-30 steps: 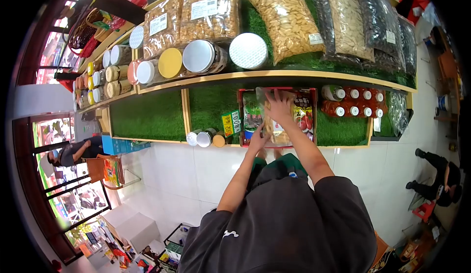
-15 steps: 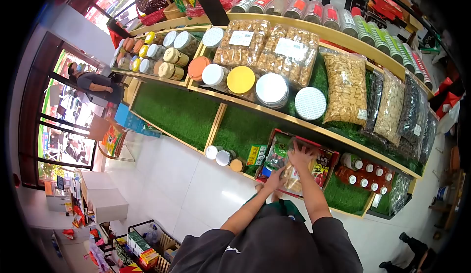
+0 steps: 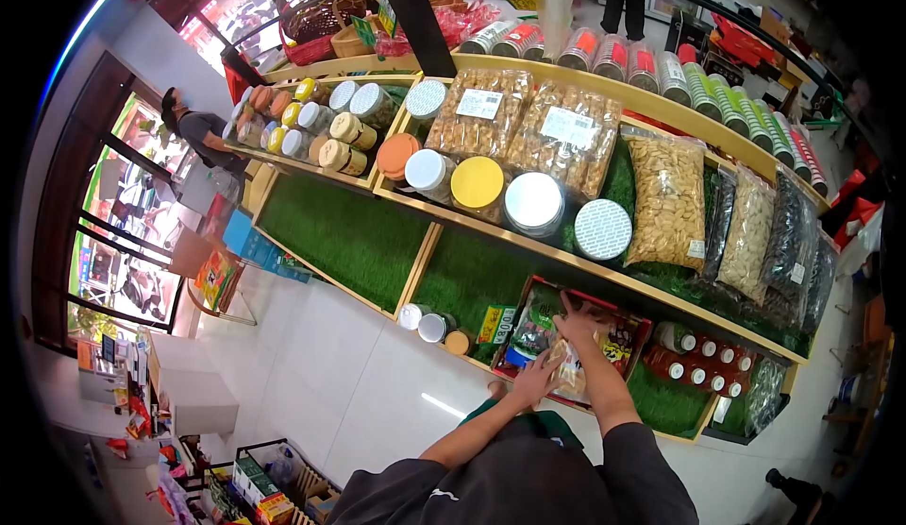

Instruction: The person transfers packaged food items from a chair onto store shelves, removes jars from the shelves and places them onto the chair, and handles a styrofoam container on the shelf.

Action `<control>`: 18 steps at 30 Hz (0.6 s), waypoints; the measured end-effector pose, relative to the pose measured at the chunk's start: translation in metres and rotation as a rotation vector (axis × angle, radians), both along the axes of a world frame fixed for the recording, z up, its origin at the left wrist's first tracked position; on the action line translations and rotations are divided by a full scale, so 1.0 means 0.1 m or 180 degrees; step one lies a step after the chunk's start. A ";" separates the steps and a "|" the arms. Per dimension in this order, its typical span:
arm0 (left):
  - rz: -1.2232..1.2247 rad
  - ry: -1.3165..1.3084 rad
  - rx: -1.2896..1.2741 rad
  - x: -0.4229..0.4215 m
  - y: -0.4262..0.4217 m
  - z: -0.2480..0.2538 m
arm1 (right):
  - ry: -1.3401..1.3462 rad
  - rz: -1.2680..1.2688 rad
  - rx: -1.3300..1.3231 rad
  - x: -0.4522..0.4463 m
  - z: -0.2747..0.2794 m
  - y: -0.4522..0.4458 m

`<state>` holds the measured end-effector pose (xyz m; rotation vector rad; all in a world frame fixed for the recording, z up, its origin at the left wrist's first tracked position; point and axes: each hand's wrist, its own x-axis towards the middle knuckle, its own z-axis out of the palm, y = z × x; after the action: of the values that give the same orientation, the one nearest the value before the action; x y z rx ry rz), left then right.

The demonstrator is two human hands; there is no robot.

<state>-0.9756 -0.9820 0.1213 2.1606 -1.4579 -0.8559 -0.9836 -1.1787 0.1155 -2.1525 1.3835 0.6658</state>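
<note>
We see a lower wooden shelf lined with green artificial grass, bearing small lidded jars and a price card toward the left, a red-rimmed tray, then white-capped bottles and a clear plastic bag at right. On the far upper shelf, we find larger jars, brown snack packs and bulging clear bags.

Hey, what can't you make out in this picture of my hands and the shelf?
In the head view:
Pale packet in the red-rimmed tray: partly hidden by the right hand and left hand.
Whether either hand grips it: too small to tell.
Price card's fine print: too small.
Person at top: upper body cut off by the picture's edge.
</note>
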 end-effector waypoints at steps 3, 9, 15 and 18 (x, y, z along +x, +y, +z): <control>-0.0074 0.0059 0.0118 0.02 0.00 0.02 | 0.0137 0.0137 0.0247 0.10 -0.02 -0.08; -0.0244 0.0209 0.0415 0.06 -0.03 0.11 | 0.0156 0.0067 0.0444 0.17 0.05 -0.22; -0.0104 0.0256 0.0618 -0.03 -0.06 0.14 | -0.2320 -0.0215 -0.0400 -0.45 -0.25 0.00; -0.0080 0.0319 0.0609 -0.02 -0.06 0.15 | -0.3003 -0.0184 -0.1748 -0.87 0.14 0.18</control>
<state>-0.9779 -0.9876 0.1368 2.2024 -1.4070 -1.1374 -1.0707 -1.1610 0.1293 -2.2840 1.1181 -0.7796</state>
